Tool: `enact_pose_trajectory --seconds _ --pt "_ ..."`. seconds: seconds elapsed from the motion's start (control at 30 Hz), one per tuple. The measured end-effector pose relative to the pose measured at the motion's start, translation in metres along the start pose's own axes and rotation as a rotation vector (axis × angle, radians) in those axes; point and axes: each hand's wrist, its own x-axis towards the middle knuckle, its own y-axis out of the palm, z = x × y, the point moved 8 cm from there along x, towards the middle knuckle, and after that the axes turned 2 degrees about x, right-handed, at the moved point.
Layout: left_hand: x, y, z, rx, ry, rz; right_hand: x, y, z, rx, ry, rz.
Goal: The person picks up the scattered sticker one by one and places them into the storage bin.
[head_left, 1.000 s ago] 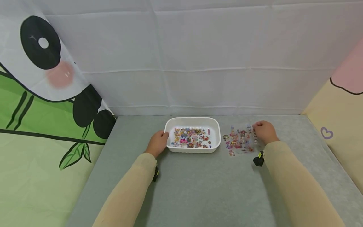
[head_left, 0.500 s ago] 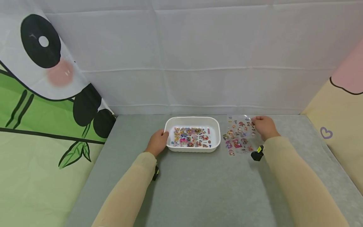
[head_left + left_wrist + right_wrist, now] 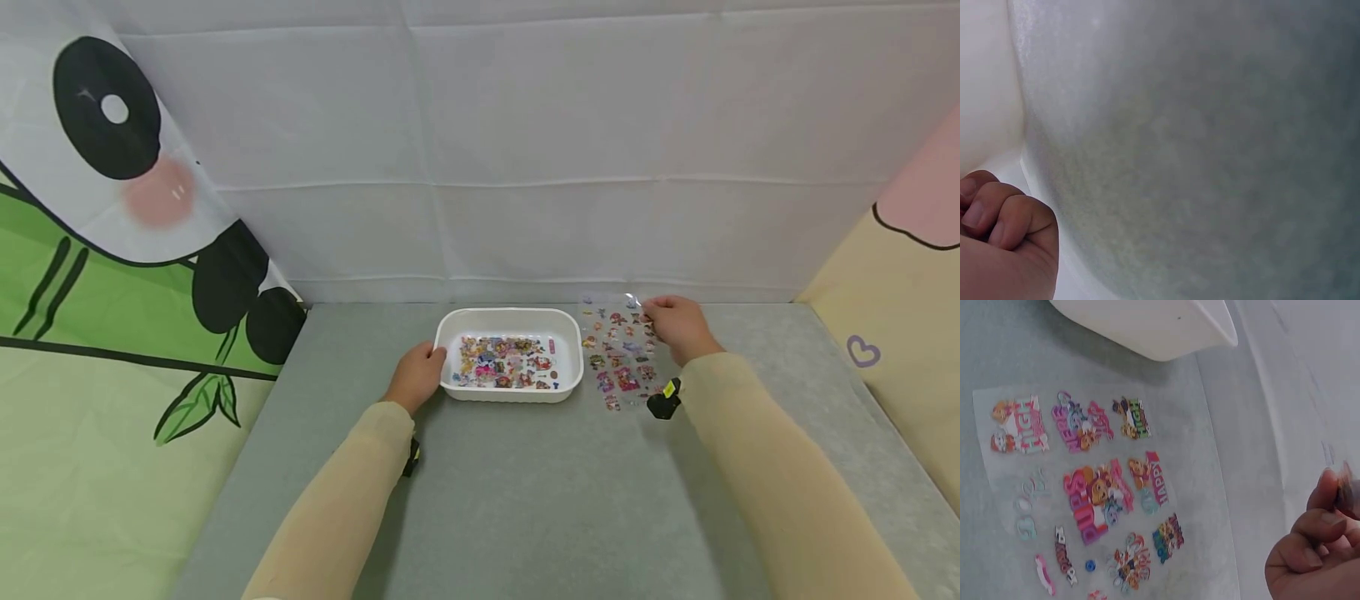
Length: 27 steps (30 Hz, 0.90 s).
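Observation:
My left hand [image 3: 416, 377] grips the left rim of a white plastic tray [image 3: 510, 397]. Curled fingers of that hand show beside the tray's pale wall in the left wrist view. Inside the tray lie clear sheets of colourful cartoon stickers [image 3: 498, 364]. To its right, my right hand [image 3: 678, 325] pinches the upper right corner of a clear sticker sheet [image 3: 611, 321], raised off the table. Below it another sticker sheet [image 3: 1100, 500] lies flat on the table, its printed stickers plain in the right wrist view. There the held sheet is mostly out of frame.
The grey table [image 3: 517, 500] ends at a white cloth backdrop [image 3: 525, 167] close behind the tray. Printed cloth panels stand at the left [image 3: 97, 333] and right [image 3: 900, 333]. A small black wrist camera [image 3: 663, 402] hangs under the right cuff.
My right hand has raised the top sticker sheet off the sheet beneath and shifted it left, nearer the tray. The left hand and the tray look unmoved.

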Motion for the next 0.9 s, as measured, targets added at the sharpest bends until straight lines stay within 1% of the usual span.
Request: enact_pose_trajectory --seconds 0.27,0.4,0.7,0.9 --pt "0.0 0.0 0.0 0.001 -0.007 0.004 0.0 0.016 0.005 0.044 0.0 0.022" --pt "0.001 0.0 0.0 0.002 -0.004 0.003 -0.002 0.026 0.006 0.064 0.005 0.047" --pt "0.004 0.002 0.002 -0.003 -0.007 0.006 -0.005 0.048 0.011 0.026 0.019 0.048" --pt "0.006 0.002 0.004 -0.002 -0.004 -0.011 -0.009 0.066 0.019 0.007 -0.017 0.07"
